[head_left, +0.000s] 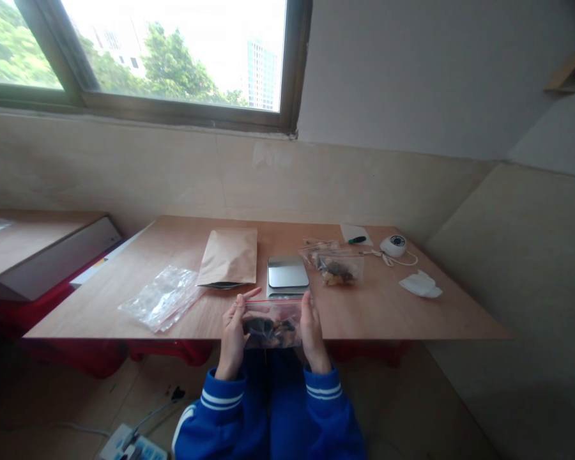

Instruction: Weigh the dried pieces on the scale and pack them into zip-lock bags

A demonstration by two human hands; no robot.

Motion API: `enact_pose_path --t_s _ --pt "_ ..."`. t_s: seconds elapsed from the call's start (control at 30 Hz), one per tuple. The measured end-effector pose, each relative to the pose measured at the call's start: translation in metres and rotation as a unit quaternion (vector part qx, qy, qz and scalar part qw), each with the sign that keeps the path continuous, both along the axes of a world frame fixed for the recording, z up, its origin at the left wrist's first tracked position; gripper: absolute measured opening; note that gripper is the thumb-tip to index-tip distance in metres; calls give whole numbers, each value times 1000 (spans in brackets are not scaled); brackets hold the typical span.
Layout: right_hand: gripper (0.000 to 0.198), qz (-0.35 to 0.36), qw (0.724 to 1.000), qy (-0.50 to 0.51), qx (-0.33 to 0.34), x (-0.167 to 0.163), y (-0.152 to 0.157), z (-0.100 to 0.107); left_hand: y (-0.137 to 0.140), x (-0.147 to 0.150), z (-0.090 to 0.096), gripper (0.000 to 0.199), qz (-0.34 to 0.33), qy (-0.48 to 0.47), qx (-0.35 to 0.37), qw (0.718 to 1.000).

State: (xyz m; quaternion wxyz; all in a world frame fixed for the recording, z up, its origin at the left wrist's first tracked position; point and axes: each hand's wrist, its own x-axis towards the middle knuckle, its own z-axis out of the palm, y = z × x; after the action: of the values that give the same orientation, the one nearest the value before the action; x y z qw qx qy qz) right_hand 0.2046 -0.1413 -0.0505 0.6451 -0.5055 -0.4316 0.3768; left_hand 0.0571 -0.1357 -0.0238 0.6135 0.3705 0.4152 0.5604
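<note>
Between my two hands is a clear zip bag [272, 326] with a red strip along its top and dark and pale pieces inside. My left hand [236, 329] grips its left side, one finger stretched out over the top corner. On the right edge, my right hand [312, 329] holds the bag with its thumb up. The bag is in front of the table's near edge. Just beyond it lies a small digital scale [287, 273] with a shiny plate, its front partly hidden by the bag.
A brown paper pouch [230, 255] and flat clear bags [165, 295] lie left of the scale. Filled zip bags [338, 268] sit to its right, near a green-and-black marker [357, 240], a white round device [393, 246] with a cord, and crumpled tissue [420, 285]. A power strip [133, 445] is on the floor.
</note>
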Motion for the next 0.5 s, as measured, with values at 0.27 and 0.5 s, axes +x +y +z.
enact_pose_path --t_s 0.27,0.5 --pt "74 -151 979 66 -118 75 2 10 7 -28 4 62 71 92 10 993" --pt "76 -326 924 -163 -117 199 33 -3 32 -74 -18 44 121 294 123 940"
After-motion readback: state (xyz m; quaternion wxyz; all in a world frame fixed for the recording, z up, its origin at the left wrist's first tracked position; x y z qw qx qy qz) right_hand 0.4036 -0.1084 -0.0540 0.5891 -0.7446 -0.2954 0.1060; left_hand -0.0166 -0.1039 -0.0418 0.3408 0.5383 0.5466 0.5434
